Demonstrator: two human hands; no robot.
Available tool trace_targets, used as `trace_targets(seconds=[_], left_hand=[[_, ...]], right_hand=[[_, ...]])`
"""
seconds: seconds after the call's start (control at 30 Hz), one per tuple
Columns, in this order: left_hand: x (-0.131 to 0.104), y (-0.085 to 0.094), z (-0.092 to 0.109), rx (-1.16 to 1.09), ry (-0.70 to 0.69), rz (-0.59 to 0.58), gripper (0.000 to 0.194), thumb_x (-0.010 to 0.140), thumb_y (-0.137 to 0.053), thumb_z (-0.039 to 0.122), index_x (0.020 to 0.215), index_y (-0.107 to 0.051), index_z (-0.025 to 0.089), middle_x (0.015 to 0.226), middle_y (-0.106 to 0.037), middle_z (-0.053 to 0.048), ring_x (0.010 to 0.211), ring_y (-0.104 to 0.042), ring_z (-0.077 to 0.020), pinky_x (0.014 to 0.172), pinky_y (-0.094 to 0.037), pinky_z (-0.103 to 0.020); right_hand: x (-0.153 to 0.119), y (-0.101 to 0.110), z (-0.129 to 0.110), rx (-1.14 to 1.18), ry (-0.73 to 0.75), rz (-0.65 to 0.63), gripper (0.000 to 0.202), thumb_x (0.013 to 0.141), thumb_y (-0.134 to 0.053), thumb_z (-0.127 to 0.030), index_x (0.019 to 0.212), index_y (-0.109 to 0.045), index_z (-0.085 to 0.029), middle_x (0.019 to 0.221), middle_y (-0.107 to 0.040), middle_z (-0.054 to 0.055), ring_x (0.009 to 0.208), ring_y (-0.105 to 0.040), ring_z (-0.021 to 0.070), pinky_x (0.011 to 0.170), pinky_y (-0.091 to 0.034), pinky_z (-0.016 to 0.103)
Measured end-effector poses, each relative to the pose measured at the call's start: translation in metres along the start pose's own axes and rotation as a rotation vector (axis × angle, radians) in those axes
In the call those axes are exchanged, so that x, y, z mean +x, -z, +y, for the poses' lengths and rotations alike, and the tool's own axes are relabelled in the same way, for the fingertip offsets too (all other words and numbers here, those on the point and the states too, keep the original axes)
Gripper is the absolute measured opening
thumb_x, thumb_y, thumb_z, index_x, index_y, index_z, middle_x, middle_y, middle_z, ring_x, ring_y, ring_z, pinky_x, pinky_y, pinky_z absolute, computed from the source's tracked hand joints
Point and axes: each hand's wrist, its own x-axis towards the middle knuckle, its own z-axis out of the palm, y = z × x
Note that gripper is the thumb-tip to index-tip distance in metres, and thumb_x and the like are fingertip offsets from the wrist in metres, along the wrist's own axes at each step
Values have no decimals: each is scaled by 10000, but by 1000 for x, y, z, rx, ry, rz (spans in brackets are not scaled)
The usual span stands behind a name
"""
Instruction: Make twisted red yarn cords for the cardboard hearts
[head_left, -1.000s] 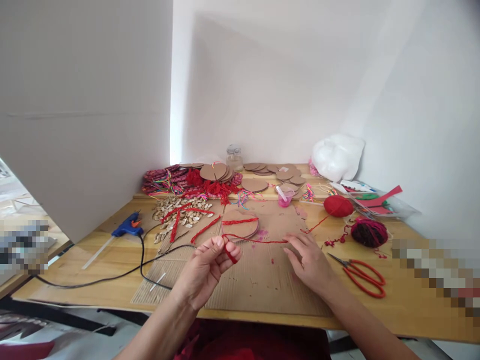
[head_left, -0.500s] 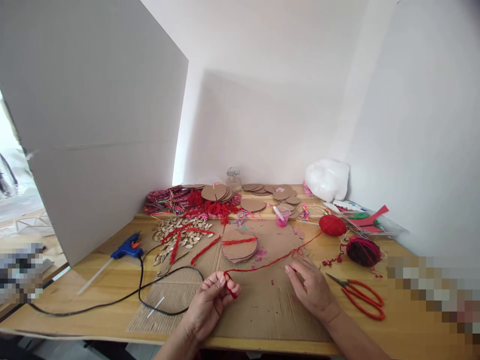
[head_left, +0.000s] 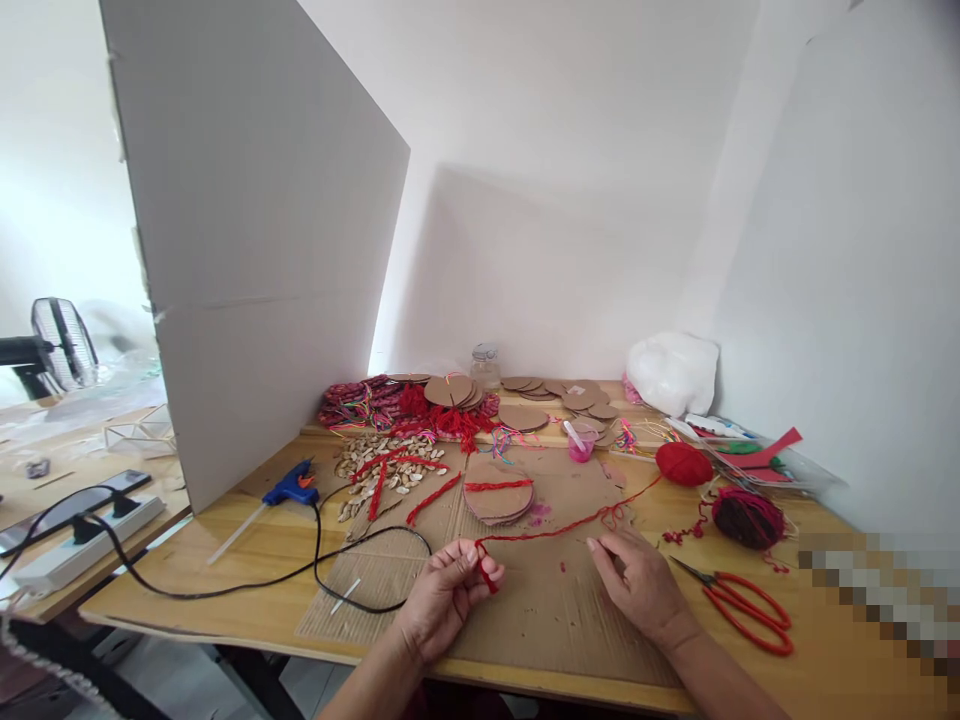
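Observation:
My left hand (head_left: 448, 590) pinches red yarn (head_left: 551, 532) near the front of the cardboard sheet (head_left: 540, 620); a short loop hangs from its fingers. From there the strand runs right to the red yarn ball (head_left: 684, 464). My right hand (head_left: 637, 585) rests over the cardboard's right side, below the strand, fingers loosely curled with thumb and index apart, holding nothing visible. Behind my left hand lies a round cardboard stack (head_left: 499, 505) with a red braid (head_left: 498, 485) across its top. Scissors (head_left: 739, 600) with red handles lie right of my right hand.
A blue glue gun (head_left: 292, 486) with a black cable lies at left, beside shells (head_left: 390, 470) and red braids. Behind are cardboard discs (head_left: 523, 417), a glass jar (head_left: 486, 367) and a pink cup (head_left: 581, 440). Dark red yarn (head_left: 748, 517) sits at right.
The view has swung left, so the scene sits further right and a fan and power strip show. My left hand still holds the yarn; the hands have hardly moved over the cardboard.

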Motion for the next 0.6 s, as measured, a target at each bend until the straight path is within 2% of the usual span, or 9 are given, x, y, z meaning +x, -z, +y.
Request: trace_targets(seconds=[0.27, 0.6], left_hand=[[1, -2, 4, 11, 0, 4, 221, 819, -769, 286, 780, -620, 127, 814, -709, -62, 838, -729, -194, 851, -568, -322], [4, -2, 9, -95, 36, 66, 164, 808, -753, 181, 796, -609, 105, 815, -725, -87, 853, -749, -248, 828, -593, -353]], right_hand=[[2, 6, -2, -4, 2, -30, 374, 977, -494, -315, 619, -441, -220, 595, -477, -7, 606, -487, 168, 637, -359, 299], [6, 10, -4, -25, -48, -81, 399, 950, -500, -353, 582, -411, -228, 574, -457, -5, 568, -419, 154, 600, -319, 302]])
